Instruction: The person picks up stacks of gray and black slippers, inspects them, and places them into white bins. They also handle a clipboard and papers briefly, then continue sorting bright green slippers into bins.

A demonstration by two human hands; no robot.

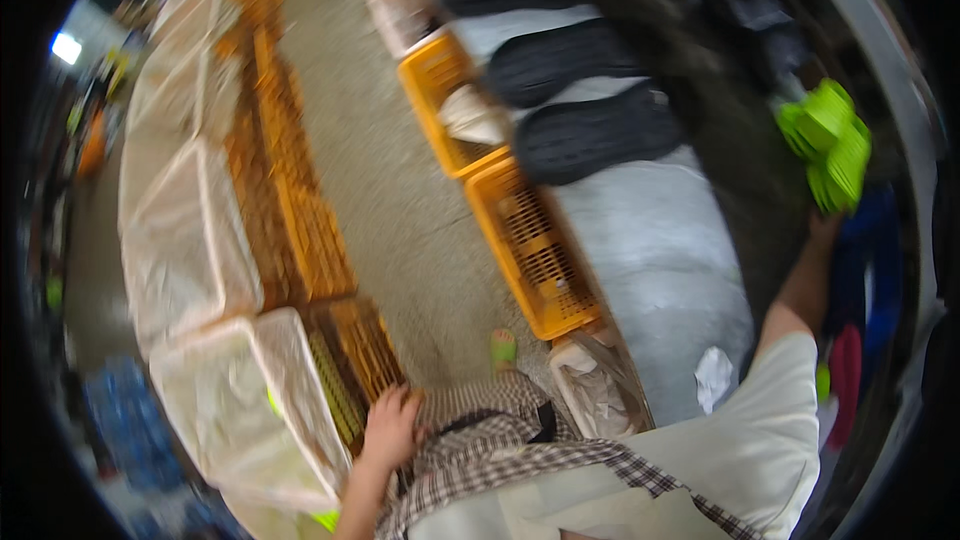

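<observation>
My right arm reaches out to the far right. My right hand (pixel 824 224) is mostly hidden behind a bunch of lime-green pieces (pixel 835 145) that it holds up; they look like moulded footwear parts, too blurred to name surely. My left hand (pixel 393 428) hangs low at my left side, fingers apart and holding nothing, near the corner of an orange crate (pixel 362 340) and my checked apron (pixel 450 455). On the grey-white table (pixel 650 240) in front of me lie dark shoe soles (pixel 600 130) in a row. A crumpled white scrap (pixel 713 378) rests near its close end.
Orange baskets (pixel 535 245) and a white lined bin (pixel 590 385) stand along the table's left side. A row of white plastic-lined crates (pixel 250 400) runs along the left. Between them lies a concrete floor (pixel 380 170). Blue water bottles (pixel 140 420) stand at far left.
</observation>
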